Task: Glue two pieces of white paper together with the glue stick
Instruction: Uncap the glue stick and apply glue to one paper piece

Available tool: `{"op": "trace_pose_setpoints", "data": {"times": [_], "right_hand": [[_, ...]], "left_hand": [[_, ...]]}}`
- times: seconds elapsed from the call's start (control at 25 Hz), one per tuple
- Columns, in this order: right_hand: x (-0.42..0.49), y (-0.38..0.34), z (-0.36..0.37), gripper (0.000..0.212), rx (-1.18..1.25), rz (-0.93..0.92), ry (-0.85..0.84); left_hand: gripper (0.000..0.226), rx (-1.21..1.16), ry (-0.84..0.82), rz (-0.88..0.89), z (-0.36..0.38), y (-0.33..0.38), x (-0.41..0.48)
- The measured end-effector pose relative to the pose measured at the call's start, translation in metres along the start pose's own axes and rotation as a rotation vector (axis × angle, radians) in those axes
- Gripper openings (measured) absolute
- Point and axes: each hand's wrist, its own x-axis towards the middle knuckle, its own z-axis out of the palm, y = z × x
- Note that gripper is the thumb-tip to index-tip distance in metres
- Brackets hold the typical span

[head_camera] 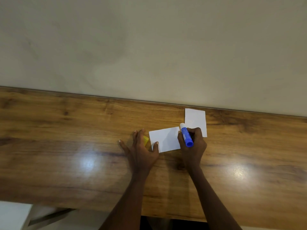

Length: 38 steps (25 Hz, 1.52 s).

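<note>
Plain beige wall (149, 47) fills the upper half of the head view, meeting the far edge of a glossy wood-grain worktop (66, 130) that carries two bright glare spots.

Near the far edge, right of centre, two pieces of white paper lie flat. The nearer paper (166, 139) lies lengthwise; the left hand (141, 150) rests spread wide on the worktop, its thumb pressing the paper's near left corner. The farther paper (195, 119) stands lengthwise toward the wall, almost touching the far edge; its near part is hidden behind the right hand (192, 146). Whether the two papers overlap cannot be told, since the hand and stick cover the place where they meet.

The right hand is closed around a blue glue stick (186, 136), tilted, its white tip at the right edge of the nearer paper. A small yellow thing (146, 140), possibly a cap, shows beside the left hand's fingers, mostly covered by them.

Both forearms are cut off by the bottom of the picture, and the worktop's near edge shows a pale floor and a slanted support below, left.
</note>
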Motion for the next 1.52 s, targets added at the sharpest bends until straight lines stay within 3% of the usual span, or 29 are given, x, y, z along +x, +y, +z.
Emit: {"op": "trace_pose_setpoints", "data": {"times": [0.12, 0.28, 0.44, 0.64, 0.72, 0.76, 0.84, 0.96, 1.0, 1.08, 1.2, 1.32, 1.52], "right_hand": [[-0.027, -0.006, 0.009, 0.035, -0.037, 0.060, -0.128], [-0.031, -0.001, 0.020, 0.047, -0.420, -0.089, -0.511], [0.002, -0.012, 0.014, 0.043, -0.263, -0.226, -0.722], [0.048, -0.022, 0.009, 0.054, -0.408, -0.431, -1.204], [0.056, -0.025, 0.010, 0.053, -0.441, -0.480, -1.306], [0.057, -0.026, 0.011, 0.050, -0.417, -0.499, -1.281], [0.048, -0.026, 0.014, 0.033, -0.180, -0.420, -1.015], [0.019, -0.025, 0.024, 0.020, 0.388, 0.074, -0.567], [0.011, -0.023, 0.029, 0.018, 0.459, 0.185, -0.478], [0.002, -0.019, 0.038, 0.010, 0.378, 0.211, -0.362], [0.002, -0.022, 0.044, 0.010, 0.248, 0.097, -0.323], [0.003, -0.026, 0.047, 0.011, 0.156, -0.022, -0.416], [0.005, -0.026, 0.044, 0.013, 0.043, -0.087, -0.455]], "left_hand": [[0.064, -0.005, -0.005, -0.006, 0.000, 0.000, 0.000], [0.064, -0.013, -0.009, -0.008, -0.001, 0.000, 0.001], [0.062, -0.018, 0.003, -0.004, 0.001, -0.001, 0.001], [0.059, -0.006, 0.004, -0.009, 0.002, -0.002, 0.001], [0.058, 0.006, 0.011, 0.003, 0.002, -0.002, 0.002], [0.058, 0.009, 0.013, 0.011, 0.002, -0.002, 0.002], [0.059, 0.020, 0.009, 0.015, 0.001, -0.001, 0.001], [0.060, 0.031, 0.014, 0.011, 0.000, 0.000, 0.001], [0.059, 0.026, 0.015, 0.013, 0.000, 0.001, 0.001], [0.059, 0.019, 0.018, 0.023, 0.000, 0.001, 0.001], [0.060, 0.022, 0.017, 0.034, -0.002, 0.001, 0.001], [0.060, 0.020, 0.013, 0.048, -0.003, 0.001, 0.000], [0.059, 0.024, 0.010, 0.058, -0.004, 0.002, 0.001]]}}
